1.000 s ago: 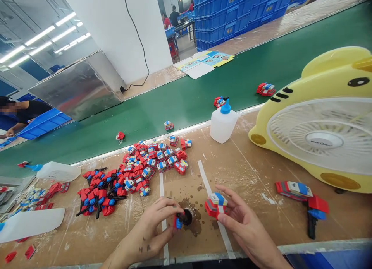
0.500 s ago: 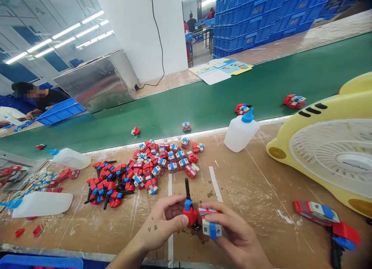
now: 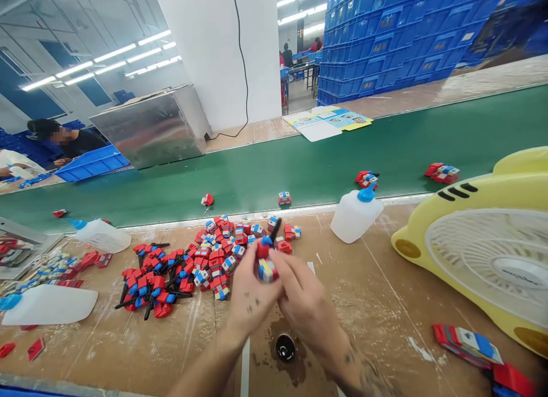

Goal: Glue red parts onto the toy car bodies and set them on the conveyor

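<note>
Both hands meet above the middle of the bench. Between the fingers of my left hand is a red toy piece with a blue joint and a black rod pointing up and right. Against it sits a red, white and blue toy block, which my right hand grips from the right, its fingers closed and partly covering it. Below the hands, a small black cup stands on the board amid wet stains. To the left lie a heap of red pieces with black rods and a heap of similar blocks.
White squeeze bottles with blue caps stand or lie around, one upright. A yellow fan occupies the right, beside an assembled toy. Behind runs a green conveyor carrying several toys. Blue crates are stacked beyond; a person sits far left.
My hands have risen away from the black cup, uncovering it. The rod piece and block, held side by side before, are now pressed together. The view has tilted slightly upward.
</note>
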### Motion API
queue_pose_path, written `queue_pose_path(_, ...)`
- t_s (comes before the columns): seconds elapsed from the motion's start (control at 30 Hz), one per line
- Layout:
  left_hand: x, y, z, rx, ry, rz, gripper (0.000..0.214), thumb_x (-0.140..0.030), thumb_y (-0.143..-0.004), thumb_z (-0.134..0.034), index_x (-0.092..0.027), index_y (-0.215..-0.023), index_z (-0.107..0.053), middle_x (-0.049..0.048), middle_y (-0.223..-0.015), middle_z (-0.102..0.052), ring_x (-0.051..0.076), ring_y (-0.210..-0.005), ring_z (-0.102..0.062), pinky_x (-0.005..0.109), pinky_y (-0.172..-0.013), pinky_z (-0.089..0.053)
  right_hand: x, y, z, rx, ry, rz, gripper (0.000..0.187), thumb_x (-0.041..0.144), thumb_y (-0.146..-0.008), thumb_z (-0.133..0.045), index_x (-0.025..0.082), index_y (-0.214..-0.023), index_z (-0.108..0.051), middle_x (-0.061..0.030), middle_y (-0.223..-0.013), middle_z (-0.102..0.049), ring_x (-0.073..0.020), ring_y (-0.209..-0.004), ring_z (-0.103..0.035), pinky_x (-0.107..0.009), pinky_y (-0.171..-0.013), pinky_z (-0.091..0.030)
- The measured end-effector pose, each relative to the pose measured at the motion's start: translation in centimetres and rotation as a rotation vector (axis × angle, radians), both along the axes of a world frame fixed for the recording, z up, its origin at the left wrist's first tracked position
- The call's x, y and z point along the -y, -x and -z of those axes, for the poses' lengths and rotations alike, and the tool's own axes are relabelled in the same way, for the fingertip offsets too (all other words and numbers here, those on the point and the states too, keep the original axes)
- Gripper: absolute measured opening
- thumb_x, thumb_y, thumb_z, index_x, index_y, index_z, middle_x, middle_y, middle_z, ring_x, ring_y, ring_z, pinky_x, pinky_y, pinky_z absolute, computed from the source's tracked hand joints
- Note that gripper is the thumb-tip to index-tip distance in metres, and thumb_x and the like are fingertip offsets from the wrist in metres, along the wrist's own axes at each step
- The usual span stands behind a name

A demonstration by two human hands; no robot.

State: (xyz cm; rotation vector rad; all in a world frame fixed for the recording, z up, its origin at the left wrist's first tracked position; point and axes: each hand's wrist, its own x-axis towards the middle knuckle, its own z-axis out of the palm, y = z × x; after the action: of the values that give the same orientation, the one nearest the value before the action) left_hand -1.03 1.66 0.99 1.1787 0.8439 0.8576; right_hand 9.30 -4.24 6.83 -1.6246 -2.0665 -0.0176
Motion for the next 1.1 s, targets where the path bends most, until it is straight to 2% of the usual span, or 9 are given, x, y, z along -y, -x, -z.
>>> queue_pose_path(0.13,-10.4,-3.4,-0.1,-0.108,-0.112,-0.007,0.053,-0.031,-0.071,-0.074,-0.021,-0.119,-0.057,-0.0002,-0.114,-0.065,0.012,-0.103,-0.061,0.023,-0.097,-0.050,-8.5,-4.1,1.3,0.001,-0.016,0.051,0.049,0.015,-0.094,-0.040,0.013,-0.143,-0.040,-0.0083,-0.135,-0.041,-0.0210,-0.125,-0.041,-0.031,-0.109,-0.037)
queue_pose_path(0.27,-20.2,-8.1,2.4,-0.333,-0.188,0.045,0.053,-0.033,-0.067,-0.080,-0.015,-0.113,-0.060,0.0031,-0.101,-0.065,0.013,-0.090,-0.059,0.034,-0.094,-0.050,-15.7,-12.2,3.2,0.038,0.089,0.452,0.052,0.010,-0.089,-0.063,0.003,-0.137,-0.044,-0.0143,-0.127,-0.046,-0.0252,-0.115,-0.046,-0.037,-0.106,-0.038)
queue_pose_path(0.37,-24.5,-12.0,4.5,-0.509,-0.235,0.165,0.050,-0.033,-0.073,-0.078,-0.011,-0.114,-0.059,0.0051,-0.098,-0.064,0.013,-0.091,-0.060,0.036,-0.094,-0.052,-19.2,-17.1,4.7,0.111,0.251,0.615,0.051,0.001,-0.088,-0.068,0.006,-0.135,-0.050,-0.0153,-0.132,-0.040,-0.0302,-0.123,-0.038,-0.045,-0.109,-0.032)
queue_pose_path(0.57,-26.5,-18.6,6.2,-0.730,-0.356,0.377,0.051,-0.040,-0.079,-0.073,-0.011,-0.117,-0.058,0.0090,-0.107,-0.061,0.017,-0.102,-0.060,0.038,-0.095,-0.054,-18.9,-18.5,5.5,0.005,0.332,0.568,0.020,0.006,-0.090,-0.071,0.008,-0.107,-0.062,-0.0077,-0.103,-0.051,-0.0252,-0.104,-0.048,-0.045,-0.103,-0.037)
queue_pose_path(0.77,-25.6,-21.2,5.9,-0.694,-0.426,0.452,0.066,-0.043,-0.080,-0.072,-0.012,-0.133,-0.048,0.0128,-0.119,-0.058,0.022,-0.116,-0.056,0.045,-0.105,-0.049,-10.6,-13.0,3.7,-0.563,0.259,0.415,0.054,0.050,-0.083,-0.073,0.010,-0.118,-0.063,-0.0084,-0.112,-0.055,-0.0228,-0.099,-0.053,-0.030,-0.089,-0.045)
queue_pose_path(0.93,-23.9,-14.9,5.3,-0.539,-0.433,0.450,0.097,-0.054,-0.079,-0.069,-0.014,-0.154,-0.021,0.0194,-0.144,-0.040,0.027,-0.133,-0.045,0.046,-0.114,-0.042,-0.9,-9.0,1.8,-1.080,0.365,0.392,0.047,0.060,-0.100,-0.068,0.022,-0.127,-0.062,-0.0086,-0.125,-0.052,-0.0191,-0.110,-0.053,-0.020,-0.087,-0.050)
queue_pose_path(1.0,-23.2,-8.7,5.6,-0.475,-0.487,0.429,0.083,-0.048,-0.083,-0.067,-0.015,-0.150,-0.032,0.0155,-0.145,-0.041,0.024,-0.136,-0.043,0.044,-0.119,-0.038,3.4,-10.0,2.2,-1.368,0.355,0.453,0.043,0.053,-0.096,-0.074,0.027,-0.129,-0.067,-0.0108,-0.134,-0.045,-0.0253,-0.120,-0.048,-0.025,-0.093,-0.051)
queue_pose_path(1.07,-22.6,-0.7,6.8,-0.458,-0.517,0.393,0.067,-0.042,-0.086,-0.066,-0.018,-0.144,-0.043,0.0098,-0.141,-0.048,0.018,-0.132,-0.047,0.039,-0.119,-0.039,7.6,-12.2,3.8,-1.449,0.494,0.580,0.053,0.051,-0.076,-0.088,0.032,-0.122,-0.072,-0.0147,-0.128,-0.049,-0.0345,-0.111,-0.053,-0.034,-0.082,-0.057)
queue_pose_path(1.1,-22.3,3.7,7.7,-0.487,-0.500,0.362,0.062,-0.040,-0.087,-0.064,-0.019,-0.142,-0.044,0.0083,-0.139,-0.051,0.016,-0.128,-0.051,0.037,-0.116,-0.042,9.4,-13.2,4.9,-1.408,0.400,0.674,0.056,0.049,-0.062,-0.095,0.033,-0.112,-0.075,-0.0164,-0.118,-0.054,-0.0372,-0.101,-0.057,-0.035,-0.074,-0.059)
